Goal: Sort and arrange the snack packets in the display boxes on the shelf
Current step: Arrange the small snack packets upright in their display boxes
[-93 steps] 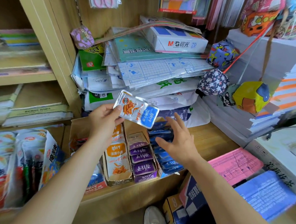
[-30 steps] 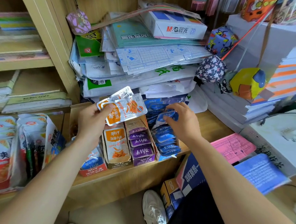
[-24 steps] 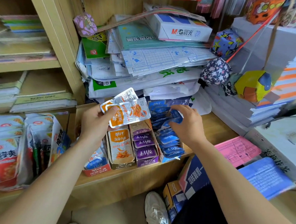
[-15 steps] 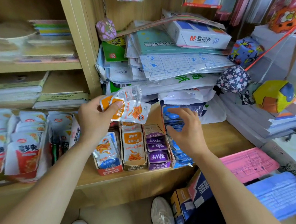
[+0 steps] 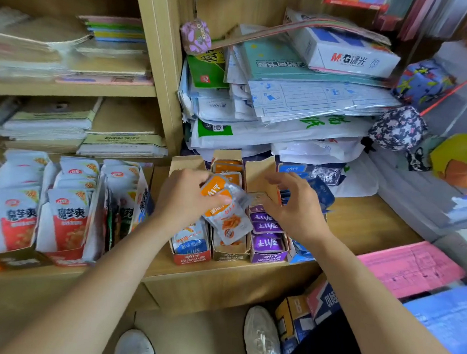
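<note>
My left hand point(image 5: 185, 198) grips a small bunch of orange-and-silver snack packets point(image 5: 225, 213), held tilted just above the orange display box point(image 5: 229, 255). Left of that box stands a red box point(image 5: 191, 256) with blue-and-white packets. To its right is a purple box point(image 5: 268, 258) filled with purple packets. My right hand point(image 5: 296, 209) hovers over the back of the purple box with spread, slightly bent fingers and holds nothing. Loose blue packets point(image 5: 321, 192) lie behind and right of that hand, partly hidden by it.
Boxes of large white-and-red packets point(image 5: 66, 215) fill the shelf on the left. A tall pile of envelopes and paper point(image 5: 287, 106) rises right behind the display boxes. Pink pads point(image 5: 408, 268) lie at the right. Patterned cloth balls point(image 5: 399, 127) hang beside the pile.
My left hand has come down with the orange packets from above to just over the orange box. My right hand has shifted left from the blue packets to the purple box.
</note>
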### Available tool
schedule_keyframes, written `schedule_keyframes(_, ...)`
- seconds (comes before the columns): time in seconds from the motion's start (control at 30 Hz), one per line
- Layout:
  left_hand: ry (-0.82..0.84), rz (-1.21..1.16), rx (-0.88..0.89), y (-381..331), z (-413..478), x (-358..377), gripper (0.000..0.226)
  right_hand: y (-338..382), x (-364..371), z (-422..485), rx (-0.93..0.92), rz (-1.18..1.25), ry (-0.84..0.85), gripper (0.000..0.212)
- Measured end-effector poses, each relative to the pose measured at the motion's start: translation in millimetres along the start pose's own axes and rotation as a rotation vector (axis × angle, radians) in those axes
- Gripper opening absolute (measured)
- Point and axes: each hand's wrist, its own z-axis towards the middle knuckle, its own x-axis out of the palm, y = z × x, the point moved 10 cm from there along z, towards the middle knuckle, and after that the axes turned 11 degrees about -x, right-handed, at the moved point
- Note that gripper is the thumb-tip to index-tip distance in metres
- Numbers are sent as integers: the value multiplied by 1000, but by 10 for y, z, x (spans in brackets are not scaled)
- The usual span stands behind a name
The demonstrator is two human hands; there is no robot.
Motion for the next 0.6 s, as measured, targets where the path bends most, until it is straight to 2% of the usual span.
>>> schedule_keyframes(0.13, 55, 67, -53, 69, 71, 134, 28, 128, 281, -5, -41, -9, 151, 60)
schedule_keyframes(0.23, 130, -74, -86, 100, 119, 128, 31, 195, 546, 25, -80, -54, 238, 74)
schedule_keyframes(0.3, 199, -229, -116, 121, 108, 121, 37, 174, 642, 75, -83, -100, 230, 71)
schedule_keyframes(0.4, 283, -340, -142, 137, 59, 51, 37, 115, 670, 125, -42, -155, 178, 48)
schedule_keyframes(0.5, 186, -148, -82, 256, 92, -217, 40, 3, 659, 110, 66, -210, 176, 42)
schedule_keyframes(0.57, 114, 139, -24, 349, 71, -358, 45, -23, 606, 115, 104, -238, 148, 50)
schedule_keyframes(0.6, 134, 280, 5, 386, 21, -351, 47, -5, 581, 127, 100, -251, 131, 54)
